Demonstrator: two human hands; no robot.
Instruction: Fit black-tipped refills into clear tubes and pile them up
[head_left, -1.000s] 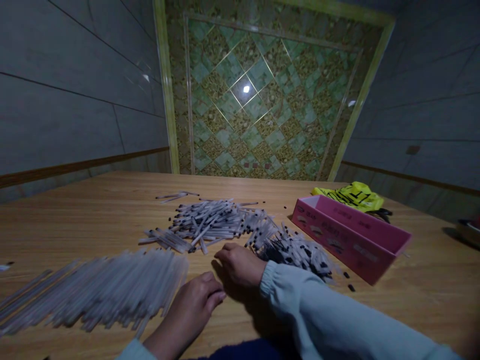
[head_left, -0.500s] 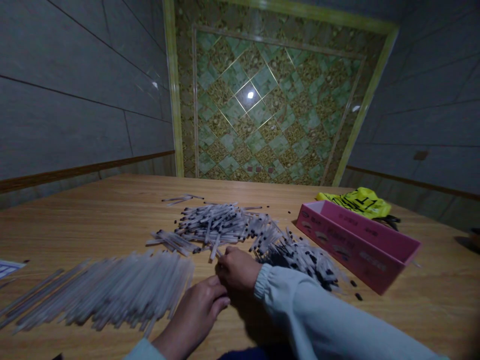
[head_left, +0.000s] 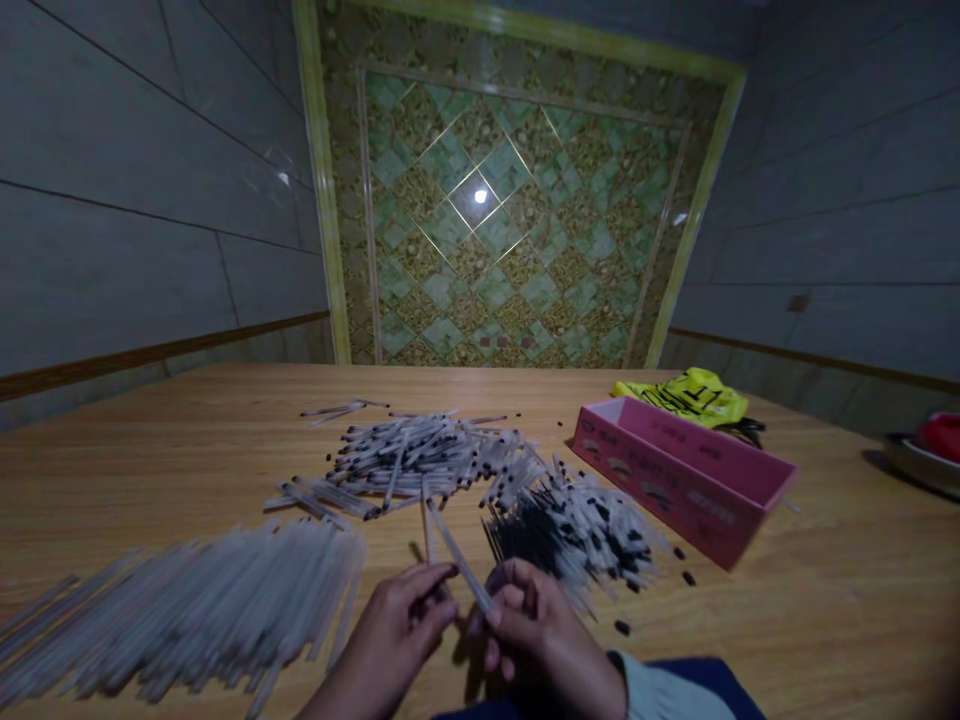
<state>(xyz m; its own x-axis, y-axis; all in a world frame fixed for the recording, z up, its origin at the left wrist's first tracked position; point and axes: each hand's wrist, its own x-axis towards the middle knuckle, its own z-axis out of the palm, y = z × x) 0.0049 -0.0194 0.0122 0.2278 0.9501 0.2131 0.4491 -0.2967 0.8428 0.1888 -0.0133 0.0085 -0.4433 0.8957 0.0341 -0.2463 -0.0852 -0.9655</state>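
My right hand [head_left: 536,615] pinches a thin translucent tube [head_left: 459,555] that slants up and to the left. Close beside it, my left hand [head_left: 405,615] has thumb and fingers together on the lower end of another thin tube [head_left: 428,525], which points away from me. Just beyond lies a heap of tubes with black ends [head_left: 405,450]. To the right is a pile of thin black sticks and white-and-black pieces [head_left: 592,525]. A wide row of clear tubes [head_left: 225,600] lies left of my left hand.
An open pink box [head_left: 675,480] stands at the right, with a yellow bag [head_left: 690,395] behind it. Small black caps [head_left: 622,628] lie loose on the wooden table [head_left: 172,440]. A bowl with something red [head_left: 937,440] sits at the far right edge.
My right hand has drawn back from the heap toward me, and a tube now shows in its fingers. A tube now also rises from my left hand. The view has shifted slightly right.
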